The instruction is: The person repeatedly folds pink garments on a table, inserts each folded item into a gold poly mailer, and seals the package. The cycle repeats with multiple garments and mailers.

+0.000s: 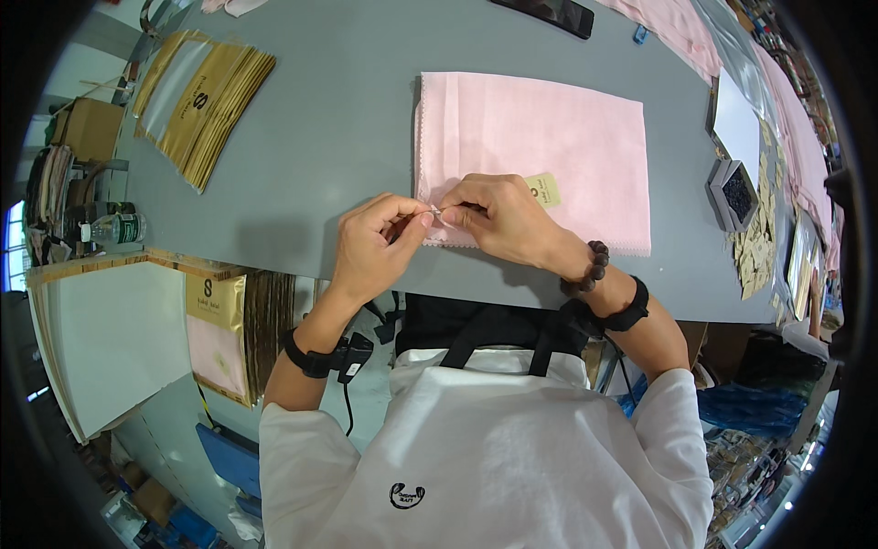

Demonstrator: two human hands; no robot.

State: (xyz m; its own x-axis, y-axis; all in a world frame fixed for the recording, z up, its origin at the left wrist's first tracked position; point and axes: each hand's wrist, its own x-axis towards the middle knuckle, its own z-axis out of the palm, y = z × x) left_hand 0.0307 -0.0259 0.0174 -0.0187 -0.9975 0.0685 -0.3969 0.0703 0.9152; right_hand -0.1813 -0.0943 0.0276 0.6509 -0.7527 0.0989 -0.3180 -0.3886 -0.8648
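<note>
A folded pink cloth (542, 130) with a scalloped edge lies on the grey table before me. My left hand (377, 243) pinches the cloth's left edge, near its front corner, between thumb and forefinger. Fingertip to fingertip with it, my right hand (514, 218) grips the same bit of edge, its wrist and palm over the cloth. Anything small held between the fingertips is too fine to make out. A beige paper tag (547, 189) bearing print lies on the cloth, partly hidden behind my right hand.
Gold-and-clear plastic packets (212, 103) lie fanned at the left. Rightward are a grey hexagonal tray (737, 195) of small dark pieces, loose beige tags (758, 257) and more pink cloth (789, 130). A smartphone (549, 15) lies far back. Packed packets (216, 336) stand below the table's left edge.
</note>
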